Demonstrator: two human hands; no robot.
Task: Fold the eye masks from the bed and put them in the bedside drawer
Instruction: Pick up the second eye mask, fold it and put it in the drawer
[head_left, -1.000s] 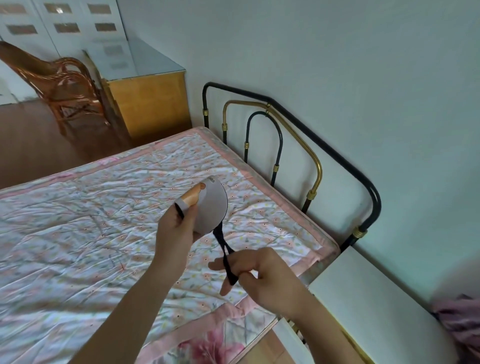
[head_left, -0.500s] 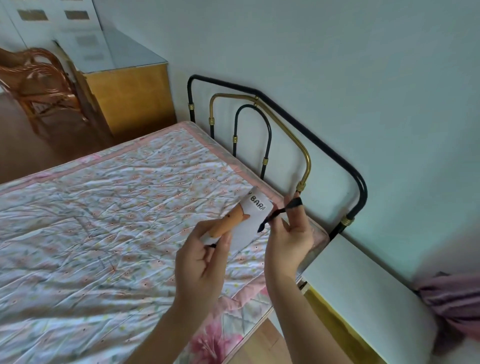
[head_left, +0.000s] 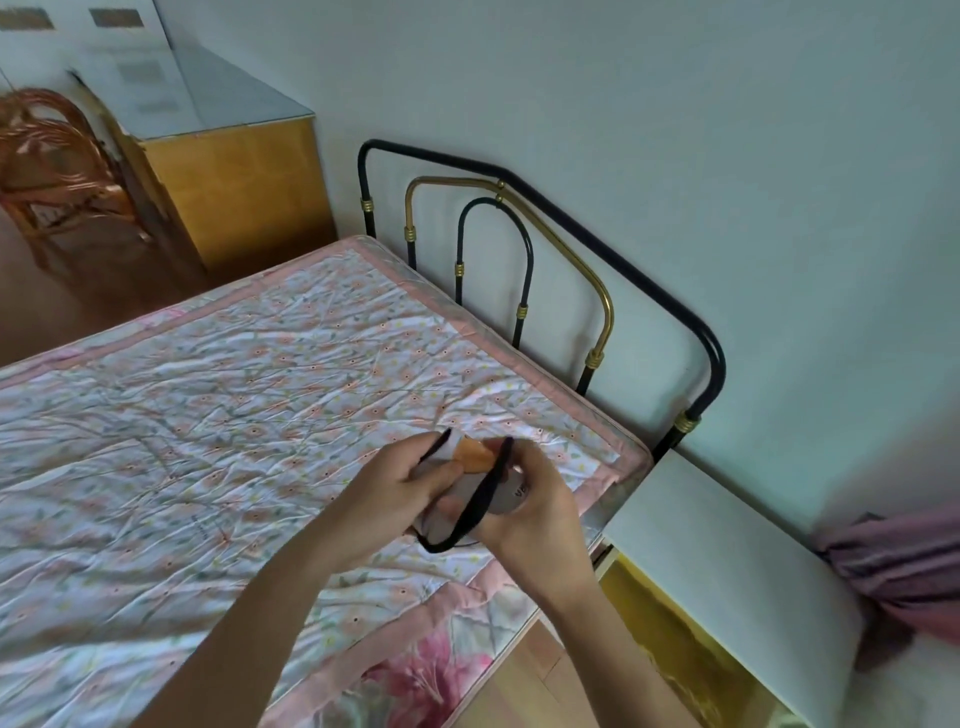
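A folded white eye mask (head_left: 470, 493) with an orange patch and a black elastic strap is held above the bed's near right corner. My left hand (head_left: 402, 493) grips its left side with thumb on top. My right hand (head_left: 540, 512) holds its right side, and the black strap loops across the mask between both hands. The bed (head_left: 234, 415) carries a floral quilt with a pink border. The white-topped bedside cabinet (head_left: 727, 561) stands right of the bed; its yellow front shows below the top, and I cannot tell whether a drawer is pulled out.
A black and brass metal headboard (head_left: 597, 291) runs along the wall. A purple-pink cloth (head_left: 904, 571) lies on the cabinet's far right. A wooden cabinet (head_left: 239, 192) and a rattan chair (head_left: 57, 171) stand at the back left.
Both hands lowered with the mask. The right hand, which pulled the strap out to the side, now has it wrapped around the folded mask. The view shifted slightly.
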